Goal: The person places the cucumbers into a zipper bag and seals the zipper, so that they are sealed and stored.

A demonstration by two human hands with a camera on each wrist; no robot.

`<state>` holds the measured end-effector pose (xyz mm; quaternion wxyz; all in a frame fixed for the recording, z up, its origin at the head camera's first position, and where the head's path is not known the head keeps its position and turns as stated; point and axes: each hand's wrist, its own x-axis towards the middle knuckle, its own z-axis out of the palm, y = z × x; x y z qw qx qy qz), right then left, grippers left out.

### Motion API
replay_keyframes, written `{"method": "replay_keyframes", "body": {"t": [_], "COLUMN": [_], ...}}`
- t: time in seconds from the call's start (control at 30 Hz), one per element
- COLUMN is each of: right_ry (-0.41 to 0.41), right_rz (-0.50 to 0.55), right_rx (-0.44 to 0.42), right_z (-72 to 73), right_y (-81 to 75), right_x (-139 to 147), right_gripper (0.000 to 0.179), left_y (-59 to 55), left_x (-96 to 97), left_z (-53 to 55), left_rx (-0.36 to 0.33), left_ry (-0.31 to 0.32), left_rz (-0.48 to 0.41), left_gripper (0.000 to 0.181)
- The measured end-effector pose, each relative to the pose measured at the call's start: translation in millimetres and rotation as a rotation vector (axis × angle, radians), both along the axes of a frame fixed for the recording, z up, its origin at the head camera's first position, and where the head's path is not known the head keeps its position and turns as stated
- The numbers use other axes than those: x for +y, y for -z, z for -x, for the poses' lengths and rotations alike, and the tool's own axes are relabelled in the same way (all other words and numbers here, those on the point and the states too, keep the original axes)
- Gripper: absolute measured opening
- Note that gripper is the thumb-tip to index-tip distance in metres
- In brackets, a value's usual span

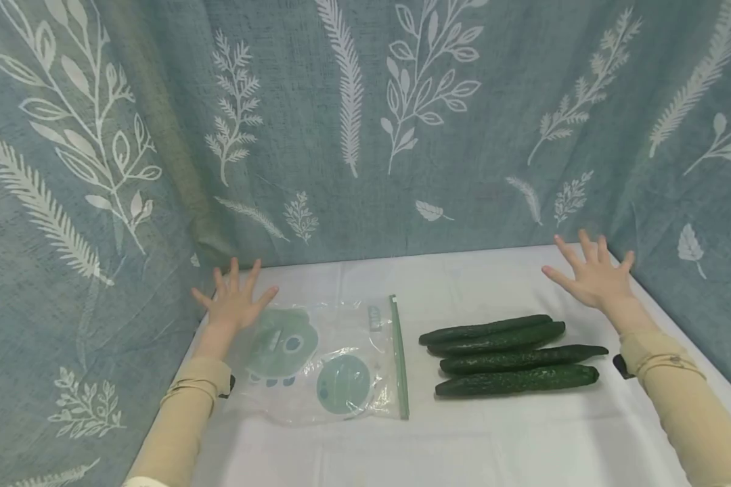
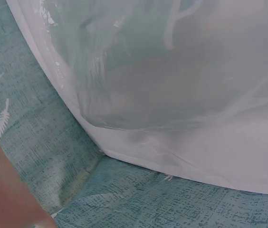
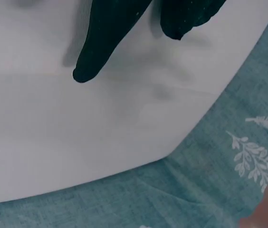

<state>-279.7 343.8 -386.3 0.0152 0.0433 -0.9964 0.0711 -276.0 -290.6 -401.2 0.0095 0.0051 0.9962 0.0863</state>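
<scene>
In the head view my left hand (image 1: 231, 306), fingers spread wide, hovers by the upper left corner of a clear plastic zip bag (image 1: 353, 331). The bag lies flat, with green cartoon prints and a green zip strip (image 1: 400, 358) along its right side. Spread likewise, my right hand (image 1: 598, 277) is over the table's far right, beyond several dark green cucumbers (image 1: 518, 382) lying roughly side by side. Neither hand holds anything. Only part of the left hand (image 2: 5, 190) shows in its wrist view. The right wrist view catches cucumber ends (image 3: 108, 35) and a bit of hand.
A white-covered table (image 1: 438, 446) carries the bag on the left and the cucumbers on the right. Blue-green curtains (image 1: 365, 203) with white leaf prints hang at the back and along both sides, close to the table edges.
</scene>
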Motion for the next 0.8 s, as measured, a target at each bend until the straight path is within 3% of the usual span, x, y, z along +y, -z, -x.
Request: {"method": "replay_keyframes", "body": {"t": [0.6, 0.8], "right_ry": [-0.158, -0.239], "right_rz": [-0.051, -0.047], "right_rx": [0.076, 0.105], "right_z": [-11.2, -14.6], "right_y": [9.6, 13.6], "right_x": [-36, -49], "right_gripper": [0.077, 0.074], "left_y": [-6.2, -6.1], "left_x": [18.2, 30.2], "left_z": [1.7, -0.8], "left_rx": [0.026, 0.051], "left_ry": [0.131, 0.217], "left_rz": [0.039, 0.03], "left_gripper": [0.08, 0.076]}}
